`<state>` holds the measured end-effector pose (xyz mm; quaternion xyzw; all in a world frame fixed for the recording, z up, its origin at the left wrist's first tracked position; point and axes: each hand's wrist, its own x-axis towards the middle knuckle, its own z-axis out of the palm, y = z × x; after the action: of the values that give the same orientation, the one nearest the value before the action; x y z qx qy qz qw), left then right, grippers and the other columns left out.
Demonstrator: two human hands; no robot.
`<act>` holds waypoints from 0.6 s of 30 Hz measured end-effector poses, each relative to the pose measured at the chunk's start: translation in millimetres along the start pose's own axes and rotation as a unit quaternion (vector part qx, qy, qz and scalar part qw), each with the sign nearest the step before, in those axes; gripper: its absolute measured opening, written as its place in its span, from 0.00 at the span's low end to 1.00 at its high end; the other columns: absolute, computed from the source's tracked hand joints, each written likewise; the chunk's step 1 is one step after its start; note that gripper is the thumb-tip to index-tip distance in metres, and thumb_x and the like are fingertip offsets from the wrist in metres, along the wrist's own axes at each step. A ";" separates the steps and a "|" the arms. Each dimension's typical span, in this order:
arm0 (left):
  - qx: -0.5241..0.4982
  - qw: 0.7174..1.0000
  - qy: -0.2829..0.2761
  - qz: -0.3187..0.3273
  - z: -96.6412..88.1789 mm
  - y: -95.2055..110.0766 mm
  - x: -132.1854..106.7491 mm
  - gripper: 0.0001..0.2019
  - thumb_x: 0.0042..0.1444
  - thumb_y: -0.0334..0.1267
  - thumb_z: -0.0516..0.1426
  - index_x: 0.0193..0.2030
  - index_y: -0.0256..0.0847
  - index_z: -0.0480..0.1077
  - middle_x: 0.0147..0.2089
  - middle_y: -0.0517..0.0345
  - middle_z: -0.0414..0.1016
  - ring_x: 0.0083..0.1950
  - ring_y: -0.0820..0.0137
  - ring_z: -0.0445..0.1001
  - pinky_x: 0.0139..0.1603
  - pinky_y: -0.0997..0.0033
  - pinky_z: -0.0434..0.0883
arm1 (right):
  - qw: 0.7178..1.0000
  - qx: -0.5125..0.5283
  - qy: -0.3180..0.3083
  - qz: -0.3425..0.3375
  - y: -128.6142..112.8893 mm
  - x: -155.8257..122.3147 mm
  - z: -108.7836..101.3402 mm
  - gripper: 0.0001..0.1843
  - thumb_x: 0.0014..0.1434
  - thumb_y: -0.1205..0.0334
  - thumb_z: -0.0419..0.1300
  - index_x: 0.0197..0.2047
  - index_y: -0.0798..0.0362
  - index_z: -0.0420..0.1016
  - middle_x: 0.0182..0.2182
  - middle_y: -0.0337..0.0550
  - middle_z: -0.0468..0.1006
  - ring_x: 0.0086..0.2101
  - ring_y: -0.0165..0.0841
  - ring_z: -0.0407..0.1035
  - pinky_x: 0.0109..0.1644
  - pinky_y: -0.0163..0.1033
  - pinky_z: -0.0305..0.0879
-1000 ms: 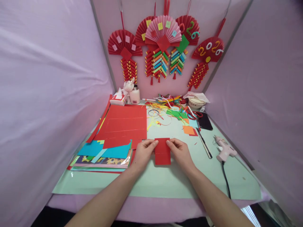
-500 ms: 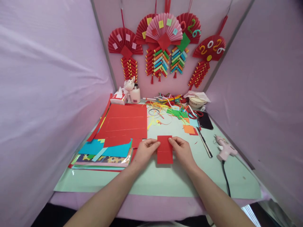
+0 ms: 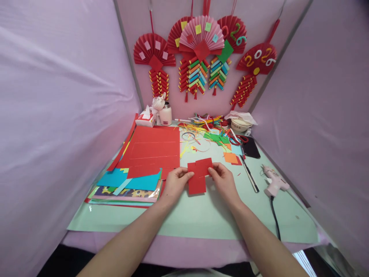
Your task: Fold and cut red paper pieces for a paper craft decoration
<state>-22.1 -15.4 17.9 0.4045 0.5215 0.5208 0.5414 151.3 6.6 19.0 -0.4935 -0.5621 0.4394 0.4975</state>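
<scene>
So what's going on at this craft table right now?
A person sits at a mint-green mat and holds small red paper pieces between both hands: the left hand pinches the left edge, the right hand the right. One piece looks offset from the other, just above the mat. Larger red sheets lie to the left, coloured scraps behind, and a glue gun sits to the right, untouched.

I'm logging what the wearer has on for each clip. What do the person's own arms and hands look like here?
Both forearms are bare right down to the bottom edge of the picture, with no sleeve or cuff in view. The left hand and right hand wear no gloves, and no ring, watch or bracelet can be made out. Fingernails are too small to judge.
</scene>
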 end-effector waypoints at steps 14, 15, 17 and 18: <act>0.053 0.997 -0.037 0.030 5.7 -6.4 -3.2 0.10 0.46 0.43 0.63 0.29 0.38 0.74 0.28 0.59 0.74 0.30 0.71 0.70 0.32 0.73 0.67 | 0.964 -0.201 0.031 -0.170 -2.8 -5.8 -1.3 0.13 0.56 0.54 0.59 0.43 0.50 0.71 0.34 0.43 0.74 0.32 0.33 0.66 0.39 0.40 0.64; 0.053 0.997 -0.034 0.034 5.1 -5.7 -3.1 0.10 0.46 0.44 0.63 0.30 0.38 0.74 0.28 0.58 0.75 0.31 0.71 0.70 0.32 0.73 0.67 | 0.969 -0.186 0.044 -0.159 -3.0 -4.9 -1.5 0.15 0.55 0.54 0.60 0.44 0.51 0.70 0.35 0.44 0.74 0.33 0.34 0.66 0.39 0.40 0.64; 0.050 0.998 -0.029 0.038 3.6 -4.5 -2.7 0.11 0.47 0.45 0.63 0.31 0.38 0.75 0.29 0.57 0.75 0.31 0.70 0.71 0.32 0.73 0.67 | 0.986 -0.127 0.035 -0.106 -3.5 -2.3 -2.8 0.19 0.52 0.52 0.62 0.45 0.52 0.70 0.37 0.45 0.74 0.34 0.34 0.67 0.37 0.40 0.64; 0.046 0.998 -0.028 0.037 2.9 -3.9 -2.5 0.12 0.47 0.45 0.63 0.32 0.37 0.75 0.30 0.57 0.76 0.32 0.69 0.72 0.33 0.73 0.67 | 0.994 -0.090 0.007 -0.067 -3.8 -1.1 -3.7 0.19 0.52 0.51 0.62 0.44 0.52 0.70 0.37 0.45 0.74 0.34 0.34 0.68 0.36 0.39 0.65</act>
<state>-18.4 -18.1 14.9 0.4625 0.5144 0.5047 0.5165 154.6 5.1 23.0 -0.5004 -0.6275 0.3500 0.4831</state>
